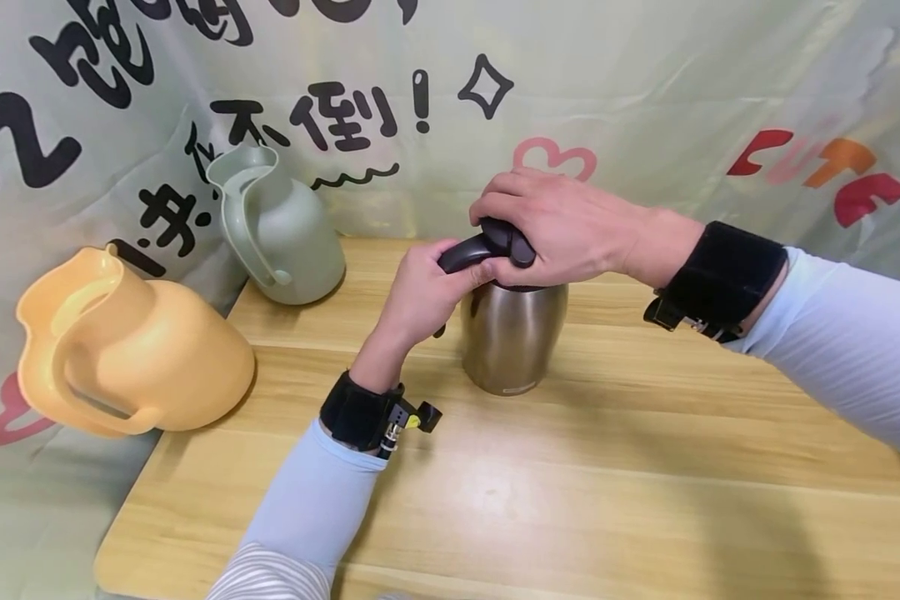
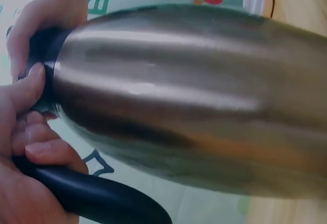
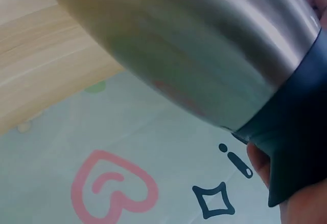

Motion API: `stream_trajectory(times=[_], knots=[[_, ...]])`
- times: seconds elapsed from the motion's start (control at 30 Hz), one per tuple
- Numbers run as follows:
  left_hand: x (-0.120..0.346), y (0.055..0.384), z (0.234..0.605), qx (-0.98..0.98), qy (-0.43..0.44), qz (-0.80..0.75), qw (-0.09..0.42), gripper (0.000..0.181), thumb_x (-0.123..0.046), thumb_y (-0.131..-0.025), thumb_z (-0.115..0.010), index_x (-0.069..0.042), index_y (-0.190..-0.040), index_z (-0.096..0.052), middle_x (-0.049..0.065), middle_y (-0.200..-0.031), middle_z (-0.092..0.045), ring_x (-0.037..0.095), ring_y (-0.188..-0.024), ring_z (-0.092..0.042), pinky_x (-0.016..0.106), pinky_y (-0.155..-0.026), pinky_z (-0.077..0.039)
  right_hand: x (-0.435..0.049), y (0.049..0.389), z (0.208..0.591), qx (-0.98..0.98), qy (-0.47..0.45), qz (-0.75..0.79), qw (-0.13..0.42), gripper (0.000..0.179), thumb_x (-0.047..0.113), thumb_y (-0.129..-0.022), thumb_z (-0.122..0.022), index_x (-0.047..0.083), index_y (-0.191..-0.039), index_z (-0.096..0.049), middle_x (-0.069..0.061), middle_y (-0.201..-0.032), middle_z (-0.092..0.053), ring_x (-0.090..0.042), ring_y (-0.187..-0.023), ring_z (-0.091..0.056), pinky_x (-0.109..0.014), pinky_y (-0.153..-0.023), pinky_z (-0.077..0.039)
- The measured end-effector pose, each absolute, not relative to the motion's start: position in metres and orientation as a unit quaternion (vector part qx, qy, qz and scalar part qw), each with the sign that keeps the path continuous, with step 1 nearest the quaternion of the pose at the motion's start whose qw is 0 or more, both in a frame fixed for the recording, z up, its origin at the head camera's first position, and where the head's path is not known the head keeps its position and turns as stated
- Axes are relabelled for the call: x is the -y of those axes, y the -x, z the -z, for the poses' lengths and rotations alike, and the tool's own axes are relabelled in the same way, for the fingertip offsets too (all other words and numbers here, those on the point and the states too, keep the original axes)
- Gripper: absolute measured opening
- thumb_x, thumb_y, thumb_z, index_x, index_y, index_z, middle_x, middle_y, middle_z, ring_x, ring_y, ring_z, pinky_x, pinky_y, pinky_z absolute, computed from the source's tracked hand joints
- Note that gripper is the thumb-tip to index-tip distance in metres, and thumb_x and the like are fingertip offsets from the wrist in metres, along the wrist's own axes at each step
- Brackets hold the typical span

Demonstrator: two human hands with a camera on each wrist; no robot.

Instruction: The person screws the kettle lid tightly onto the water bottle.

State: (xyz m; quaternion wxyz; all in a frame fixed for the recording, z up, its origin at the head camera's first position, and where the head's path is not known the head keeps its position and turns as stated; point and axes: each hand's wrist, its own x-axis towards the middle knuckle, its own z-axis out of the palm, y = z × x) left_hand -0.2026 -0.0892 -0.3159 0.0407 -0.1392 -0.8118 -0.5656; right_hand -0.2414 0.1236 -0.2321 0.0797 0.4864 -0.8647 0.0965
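A brushed-steel vacuum jug [image 1: 513, 346] stands upright on the wooden table, with a black collar [image 3: 301, 101]. My left hand [image 1: 420, 292] grips the black handle [image 2: 107, 196] near its top, its thumb reaching to the collar. From above, my right hand [image 1: 562, 221] holds the jug's black lid [image 1: 500, 235], its fingers curled over the far side. Part of the lid is hidden under that hand. In the left wrist view both hands meet at the jug's neck.
A yellow jug [image 1: 187, 358] is at the table's left edge, and a grey-green jug [image 1: 300, 237] stands behind it. Printed cloth [image 1: 645, 100] hangs along the back and left. The wooden table [image 1: 570, 500] extends toward me and right.
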Motion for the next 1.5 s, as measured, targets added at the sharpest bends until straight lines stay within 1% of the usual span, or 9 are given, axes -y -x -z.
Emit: stream_trajectory(times=[0.13,0.53,0.73,0.87,1.0,1.07,1.17,1.3,1.5], knots=[[0.083,0.198,0.317,0.808,0.117,0.574,0.064,0.031,-0.037,-0.088,-0.087,-0.01,-0.087,-0.073,0.001,-0.072,-0.061,0.018,-0.066,-0.053,0.03,-0.059,-0.043,-0.122,0.238,0.236,0.875,-0.46,-0.107,0.105,0.041,0.039,-0.092,-0.065,0.011,-0.122,-0.066,-0.007,-0.12,-0.064,-0.025,-0.11,-0.059,-0.044,-0.092,-0.051],[0.067,0.187,0.32,0.8,0.098,0.576,0.134,0.031,-0.036,-0.088,-0.087,-0.009,-0.084,-0.073,0.002,-0.072,-0.064,0.017,-0.065,-0.054,0.029,-0.059,-0.042,-0.113,0.228,0.243,0.912,-0.367,-0.113,0.145,0.041,0.038,-0.095,-0.056,0.006,-0.119,-0.067,-0.01,-0.115,-0.065,-0.031,-0.103,-0.058,-0.047,-0.089,-0.051],[0.07,0.188,0.318,0.803,0.099,0.577,0.111,0.028,-0.034,-0.091,-0.084,-0.008,-0.087,-0.074,0.003,-0.073,-0.064,0.018,-0.067,-0.054,0.03,-0.061,-0.044,-0.11,0.227,0.243,0.914,-0.361,-0.114,0.146,0.042,0.036,-0.096,-0.057,0.004,-0.12,-0.067,-0.012,-0.115,-0.064,-0.033,-0.103,-0.058,-0.048,-0.091,-0.05],[0.073,0.189,0.317,0.807,0.11,0.574,0.087,0.026,-0.032,-0.092,-0.083,-0.008,-0.089,-0.074,0.003,-0.073,-0.063,0.019,-0.067,-0.054,0.03,-0.061,-0.044,-0.117,0.231,0.233,0.906,-0.399,-0.122,0.071,0.058,0.046,-0.094,-0.069,0.007,-0.136,-0.062,-0.012,-0.135,-0.061,-0.033,-0.123,-0.057,-0.049,-0.106,-0.046],[0.074,0.191,0.317,0.81,0.116,0.571,0.07,0.026,-0.035,-0.091,-0.084,-0.011,-0.095,-0.076,0.002,-0.078,-0.067,0.018,-0.071,-0.057,0.03,-0.063,-0.046,-0.132,0.235,0.21,0.892,-0.421,-0.144,-0.084,0.081,0.052,-0.091,-0.078,0.015,-0.157,-0.047,-0.005,-0.161,-0.044,-0.028,-0.149,-0.039,-0.05,-0.121,-0.033],[0.074,0.193,0.317,0.812,0.115,0.569,0.063,0.028,-0.039,-0.09,-0.085,-0.012,-0.095,-0.077,0.001,-0.081,-0.07,0.017,-0.072,-0.059,0.031,-0.063,-0.048,-0.139,0.237,0.199,0.887,-0.404,-0.161,-0.155,0.084,0.049,-0.094,-0.077,0.02,-0.162,-0.04,-0.001,-0.167,-0.036,-0.024,-0.154,-0.032,-0.05,-0.124,-0.029],[0.075,0.194,0.318,0.812,0.116,0.569,0.055,0.029,-0.039,-0.088,-0.086,-0.013,-0.093,-0.077,0.002,-0.081,-0.07,0.017,-0.07,-0.059,0.031,-0.061,-0.048,-0.145,0.24,0.19,0.885,-0.378,-0.177,-0.206,0.082,0.046,-0.095,-0.077,0.025,-0.164,-0.038,0.001,-0.167,-0.037,-0.021,-0.152,-0.036,-0.048,-0.123,-0.029],[0.075,0.193,0.318,0.81,0.108,0.573,0.061,0.028,-0.037,-0.087,-0.088,-0.012,-0.094,-0.077,0.002,-0.081,-0.07,0.017,-0.071,-0.059,0.031,-0.061,-0.047,-0.145,0.244,0.195,0.883,-0.385,-0.199,-0.178,0.076,0.04,-0.094,-0.08,0.022,-0.16,-0.046,-0.001,-0.161,-0.048,-0.02,-0.145,-0.046,-0.045,-0.119,-0.034],[0.072,0.189,0.32,0.804,0.099,0.578,0.102,0.03,-0.037,-0.086,-0.089,-0.01,-0.095,-0.078,0.002,-0.081,-0.072,0.015,-0.072,-0.059,0.03,-0.063,-0.046,-0.143,0.241,0.215,0.886,-0.4,-0.215,-0.09,0.069,0.037,-0.096,-0.078,0.018,-0.157,-0.051,-0.006,-0.162,-0.048,-0.028,-0.149,-0.043,-0.052,-0.12,-0.033]])
